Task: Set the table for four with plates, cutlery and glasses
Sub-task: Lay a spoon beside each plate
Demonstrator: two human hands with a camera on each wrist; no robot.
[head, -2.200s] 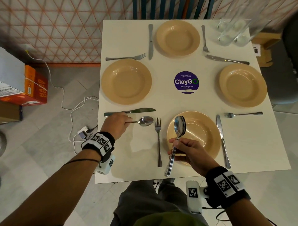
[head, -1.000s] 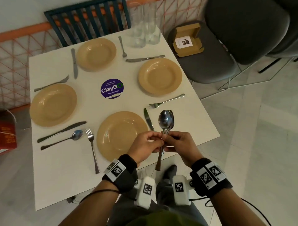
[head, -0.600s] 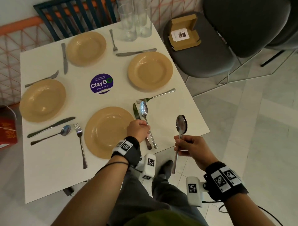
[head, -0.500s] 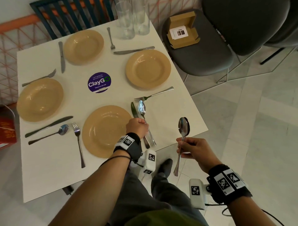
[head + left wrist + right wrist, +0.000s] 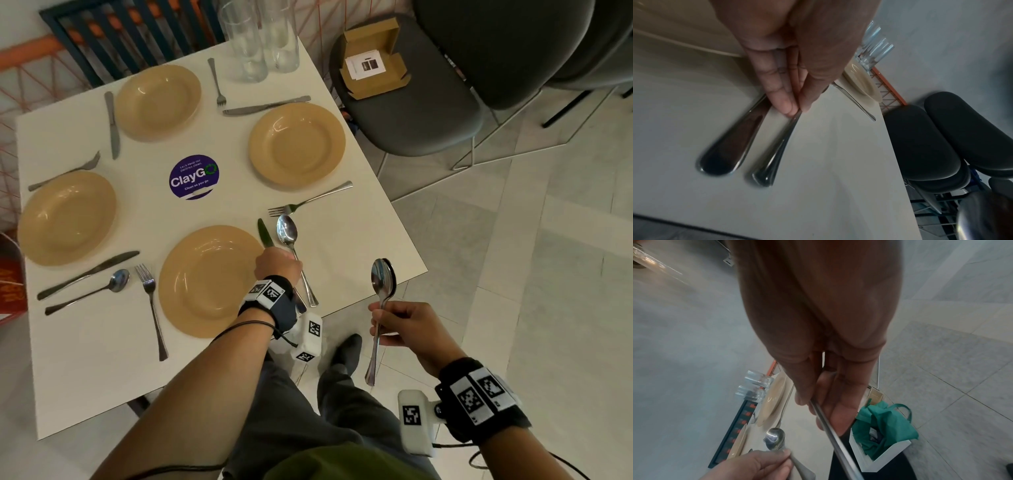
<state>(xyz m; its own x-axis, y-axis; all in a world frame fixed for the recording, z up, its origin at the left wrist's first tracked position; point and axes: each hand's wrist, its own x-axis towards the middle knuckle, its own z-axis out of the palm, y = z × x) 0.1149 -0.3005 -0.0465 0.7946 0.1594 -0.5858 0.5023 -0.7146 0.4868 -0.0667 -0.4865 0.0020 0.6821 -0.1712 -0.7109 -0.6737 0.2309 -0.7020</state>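
- Our left hand (image 5: pixel 276 263) pinches the handle of a spoon (image 5: pixel 287 230) lying on the surface (image 5: pixel 102 377), just right of the knife (image 5: pixel 265 233) beside the near plate (image 5: pixel 205 281).
- Our right hand (image 5: pixel 404 327) grips upright spoons (image 5: pixel 383 281) off the surface's corner.

Pale tiled floor (image 5: pixel 565 240), dark grey chair (image 5: pixel 428 102) holding an open cardboard box (image 5: pixel 373 65), orange lattice wall (image 5: pixel 20 78)

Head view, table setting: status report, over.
Left hand pinching the spoon handle, spoon lying beside the knife. Right hand holding spare spoons upright, off the table. Glasses clustered at far corner. Nothing in the way.
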